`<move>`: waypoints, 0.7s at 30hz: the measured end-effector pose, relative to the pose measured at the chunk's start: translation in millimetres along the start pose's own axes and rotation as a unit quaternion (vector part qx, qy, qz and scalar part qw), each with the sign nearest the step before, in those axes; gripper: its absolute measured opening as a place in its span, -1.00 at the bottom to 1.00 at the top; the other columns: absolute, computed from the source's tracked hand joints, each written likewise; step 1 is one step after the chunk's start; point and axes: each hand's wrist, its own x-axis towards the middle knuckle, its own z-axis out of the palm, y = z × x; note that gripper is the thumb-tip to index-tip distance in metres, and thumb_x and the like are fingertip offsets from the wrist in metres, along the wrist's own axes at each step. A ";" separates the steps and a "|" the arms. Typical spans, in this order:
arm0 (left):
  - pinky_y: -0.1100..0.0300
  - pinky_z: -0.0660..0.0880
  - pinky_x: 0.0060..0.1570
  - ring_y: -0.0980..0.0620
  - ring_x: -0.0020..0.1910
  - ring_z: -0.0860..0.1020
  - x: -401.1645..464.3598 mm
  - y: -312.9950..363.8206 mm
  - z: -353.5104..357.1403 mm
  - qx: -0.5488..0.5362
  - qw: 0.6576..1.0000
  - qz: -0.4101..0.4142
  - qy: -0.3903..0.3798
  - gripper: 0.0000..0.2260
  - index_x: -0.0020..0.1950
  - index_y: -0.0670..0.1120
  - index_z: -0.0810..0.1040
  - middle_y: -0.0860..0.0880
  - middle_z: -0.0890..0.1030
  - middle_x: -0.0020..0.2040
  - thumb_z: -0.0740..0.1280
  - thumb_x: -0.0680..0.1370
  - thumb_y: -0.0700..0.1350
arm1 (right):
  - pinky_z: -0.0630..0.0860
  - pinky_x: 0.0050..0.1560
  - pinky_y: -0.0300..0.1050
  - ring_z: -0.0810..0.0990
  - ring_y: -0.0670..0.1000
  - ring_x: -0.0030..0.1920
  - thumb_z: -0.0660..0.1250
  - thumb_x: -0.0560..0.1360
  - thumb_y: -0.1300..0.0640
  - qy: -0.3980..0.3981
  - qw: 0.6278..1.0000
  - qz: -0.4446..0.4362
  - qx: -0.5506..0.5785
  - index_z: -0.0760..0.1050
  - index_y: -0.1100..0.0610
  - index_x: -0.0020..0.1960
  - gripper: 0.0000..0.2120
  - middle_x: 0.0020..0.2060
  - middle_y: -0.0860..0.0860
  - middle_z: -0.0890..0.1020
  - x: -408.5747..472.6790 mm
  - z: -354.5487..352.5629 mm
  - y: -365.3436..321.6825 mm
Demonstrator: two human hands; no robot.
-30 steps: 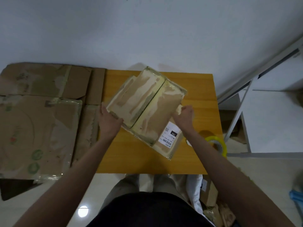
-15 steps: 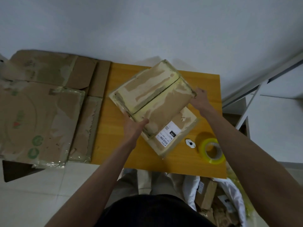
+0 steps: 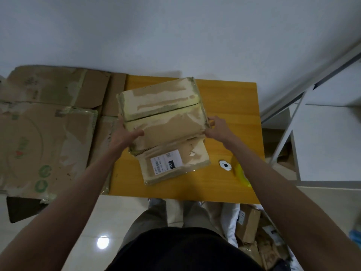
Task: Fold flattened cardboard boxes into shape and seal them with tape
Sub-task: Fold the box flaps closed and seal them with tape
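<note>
Box: one brown cardboard box (image 3: pixel 164 118) is held above the orange wooden table (image 3: pixel 230 106) at the centre of the frame; its top face is worn, with pale yellowish tape remnants and torn paper patches, and a dark seam is seen running between the two closed flaps
Label: one white shipping label (image 3: pixel 166 161) with a barcode and a small black patch is seen on the near side face; the print is too small to be read
Left hand: the left hand (image 3: pixel 125 135) is clasped on the box's left edge, thumb laid over the top face, fingers hidden behind the side
Right hand: the right hand (image 3: pixel 218 128) is closed on the box's right edge, the fingertips curled against the corner
Tape: one roll of yellow translucent tape (image 3: pixel 241 172) is partly hidden by the right forearm, at the lower right of the table
Small item: one white rounded object (image 3: pixel 225 165) with a black mark lies just left of the tape; what it is cannot be told
Flattened cardboard: several scuffed brown sheets (image 3: pixel 48 137) are spread at the left of the frame, with green round marks and a red mark printed on the largest; the writing cannot be read
Floor pile: small cardboard parcels (image 3: pixel 248 225) and white plastic are heaped at the lower right
</note>
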 end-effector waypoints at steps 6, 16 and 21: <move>-0.20 0.36 0.40 -0.18 0.45 0.35 15.7 -6.1 -23.7 0.127 0.990 0.010 -0.056 0.04 0.63 0.00 0.00 -0.12 0.33 0.52 0.61 0.34 -0.01 | 0.64 -0.18 0.22 0.63 0.27 -0.05 0.47 0.48 -0.05 -0.039 0.996 0.015 -0.073 0.24 0.17 0.25 -0.44 0.12 0.21 0.47 -26.0 37.5 17.6; -0.18 0.11 0.53 -0.14 0.61 0.01 -14.0 29.4 11.6 0.379 0.908 0.180 0.001 -0.05 0.64 0.03 -0.10 -0.07 -0.05 0.65 0.41 0.47 0.27 | 0.34 -0.24 0.02 0.44 0.18 -0.16 0.31 0.59 0.13 0.147 0.969 -0.084 -0.181 0.12 0.16 0.52 -0.41 0.44 0.19 0.20 -50.4 34.7 20.1; -0.11 0.08 0.55 -0.10 0.60 0.08 -45.8 78.8 94.7 0.384 0.873 0.297 -0.040 -0.17 0.64 0.04 0.02 -0.06 0.06 0.64 0.37 0.50 0.21 | 0.45 -0.11 0.09 0.43 0.25 0.22 0.31 0.57 0.25 0.224 0.952 -0.058 -0.201 0.18 0.13 0.52 -0.43 0.42 0.17 0.25 -80.5 3.2 46.5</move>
